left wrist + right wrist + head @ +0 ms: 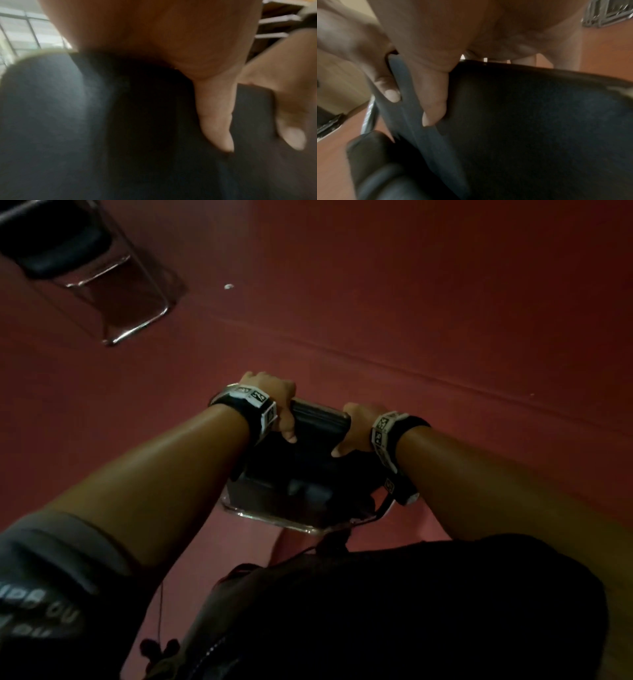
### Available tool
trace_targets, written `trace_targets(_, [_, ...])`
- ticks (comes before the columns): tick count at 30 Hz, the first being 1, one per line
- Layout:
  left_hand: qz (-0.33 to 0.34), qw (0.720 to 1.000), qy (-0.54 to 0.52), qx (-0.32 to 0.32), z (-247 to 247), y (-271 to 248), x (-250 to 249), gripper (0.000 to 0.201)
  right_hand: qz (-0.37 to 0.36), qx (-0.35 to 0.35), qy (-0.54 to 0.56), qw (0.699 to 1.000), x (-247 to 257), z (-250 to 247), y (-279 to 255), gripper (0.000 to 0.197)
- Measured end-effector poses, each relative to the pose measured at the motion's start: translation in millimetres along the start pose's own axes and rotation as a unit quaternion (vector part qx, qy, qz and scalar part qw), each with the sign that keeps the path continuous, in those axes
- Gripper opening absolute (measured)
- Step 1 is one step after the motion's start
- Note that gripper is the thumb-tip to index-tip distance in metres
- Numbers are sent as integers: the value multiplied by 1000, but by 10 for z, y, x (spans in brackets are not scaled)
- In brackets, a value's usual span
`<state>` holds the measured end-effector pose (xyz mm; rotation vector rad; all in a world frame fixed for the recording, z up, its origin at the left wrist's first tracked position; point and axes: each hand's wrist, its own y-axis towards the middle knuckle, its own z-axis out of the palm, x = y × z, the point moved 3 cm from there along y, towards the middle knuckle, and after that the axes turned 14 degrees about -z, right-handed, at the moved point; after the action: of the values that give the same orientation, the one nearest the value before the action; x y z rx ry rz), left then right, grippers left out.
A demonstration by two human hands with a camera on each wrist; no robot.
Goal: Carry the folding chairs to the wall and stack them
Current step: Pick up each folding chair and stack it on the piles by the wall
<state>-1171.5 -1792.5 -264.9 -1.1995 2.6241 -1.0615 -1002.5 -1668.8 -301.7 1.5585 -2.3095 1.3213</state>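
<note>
Basically mid-carry, by the look of it. Both hands are clamped on one folding chair (pixel 310 470): the left hand (pixel 274 402) and the right hand (pixel 359 428) each curl over the top edge of its black backrest, thumbs on the near side, fingers wrapped over the far side. The chair hangs in front of the person's body, above the red floor (pixel 428 302); its chrome frame shows below the wrists. Whether it's fully folded can't be told. A second chair (pixel 85 265) sits at the floor's top-left corner of the head view, apart from the person and untouched, so at least 1 more trip is likely.

No stack is visible and no wall can be picked out w/ certainty, so progress is hard to rate: prob. early or middle.

Hidden/unclear: the chair's legs and seat are mostly blocked by arms and dark clothing. The 2nd chair is cut off by the frame edge. Both wrist views are blurred; only thumbs on black padding read clearly. Lighting is dim throughout.
</note>
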Motion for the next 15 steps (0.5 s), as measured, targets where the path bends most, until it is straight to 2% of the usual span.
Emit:
trace_targets(4, [50,997,12,-59,-770,232,-536,75,19,-48,-38,998,-457,-832,-127,66])
trace_targets(7, [79,992,9,-101,-1133,444,-882,65,51,-78,-59,994,-790,-1299,-175,63])
trace_targets(11, [109,985,13,-133,-1308,839,-1302,46,106,-131,-116,979,-1204,-1585,-63,57])
trace_targets(15, [128,979,1,-159,-1338,1372,-1605,46,140,-160,-137,967,-1546,-1755,204,46])
